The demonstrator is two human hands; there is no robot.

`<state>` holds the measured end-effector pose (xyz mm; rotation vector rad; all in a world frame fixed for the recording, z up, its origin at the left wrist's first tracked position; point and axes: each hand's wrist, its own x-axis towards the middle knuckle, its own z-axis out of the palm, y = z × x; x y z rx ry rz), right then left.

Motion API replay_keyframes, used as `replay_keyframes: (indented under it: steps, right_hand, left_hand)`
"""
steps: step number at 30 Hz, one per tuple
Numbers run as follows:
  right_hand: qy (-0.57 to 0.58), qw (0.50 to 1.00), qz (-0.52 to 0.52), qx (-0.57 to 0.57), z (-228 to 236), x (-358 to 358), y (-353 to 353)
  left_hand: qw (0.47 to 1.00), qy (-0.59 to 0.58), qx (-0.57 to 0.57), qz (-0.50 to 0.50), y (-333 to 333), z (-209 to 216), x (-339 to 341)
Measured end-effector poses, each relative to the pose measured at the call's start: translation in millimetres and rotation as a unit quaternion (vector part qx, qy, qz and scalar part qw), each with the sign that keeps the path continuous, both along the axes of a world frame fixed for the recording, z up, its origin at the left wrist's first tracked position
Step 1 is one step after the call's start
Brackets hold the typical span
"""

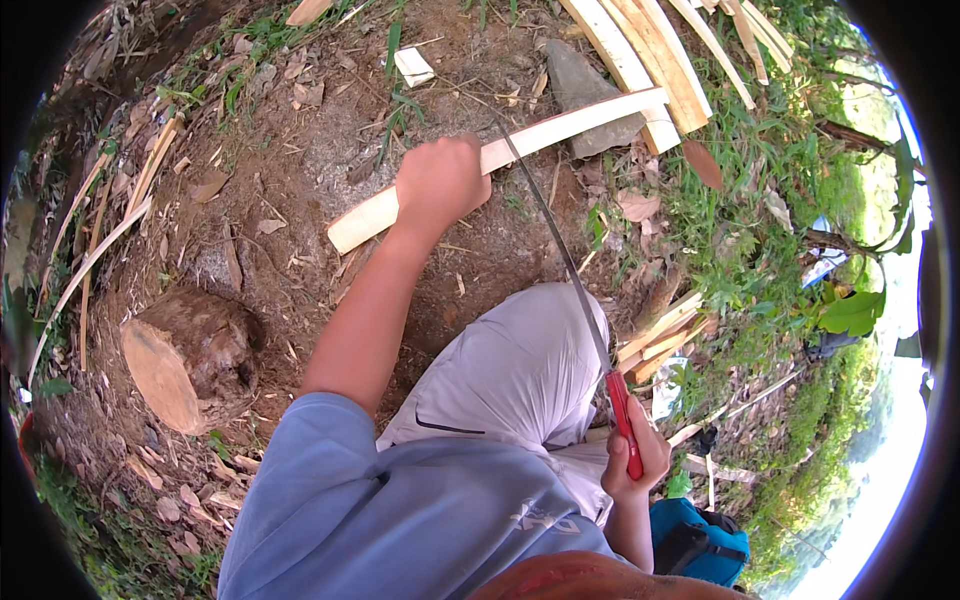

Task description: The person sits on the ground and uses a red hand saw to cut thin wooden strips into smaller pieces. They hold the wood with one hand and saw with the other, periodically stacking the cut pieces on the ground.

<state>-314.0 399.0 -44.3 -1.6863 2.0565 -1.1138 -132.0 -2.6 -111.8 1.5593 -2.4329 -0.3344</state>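
Note:
My left hand point(440, 185) is closed around a pale strip of wood point(570, 125) and presses it down near its left part. The strip's far right end rests on a grey stone point(590, 100), close to other boards. In my right hand point(640, 455) is the red handle of a long, narrow hand saw point(572, 275). Its dark blade runs up and left, and its tip end crosses the strip just right of my left hand. Whether the blade's edge has cut into the wood cannot be made out.
A cut log point(170, 375) lies on the bare soil at left, with thin wood strips point(95, 255) behind it. More long boards point(650, 60) lie at the far right. Split sticks point(660, 335) and a teal backpack point(700, 545) are to my right. A wood offcut point(413, 67) lies ahead.

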Motion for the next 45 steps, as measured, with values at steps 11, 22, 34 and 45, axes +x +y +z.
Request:
replay_keyframes:
  steps: [11,22,34,45]
  right_hand:
    - [-0.115,0.98,0.089,-0.136,-25.0,34.7,-257.1]
    - [-0.06,0.991,0.059,-0.105,-36.7,15.6,-171.5]
    - [0.05,0.996,0.054,-0.041,15.4,3.4,-29.3]
    - [-0.126,0.977,0.078,-0.151,-39.6,42.8,-265.7]
  left_hand:
    - [1.0,-0.006,-0.013,-0.016,-1.7,0.7,-1.6]
    - [0.998,-0.014,0.048,0.031,2.4,13.1,-2.9]
    - [1.0,0.015,-0.018,-0.018,8.0,-1.0,-3.2]
    - [1.0,0.0,-0.018,-0.014,3.7,1.6,-3.9]
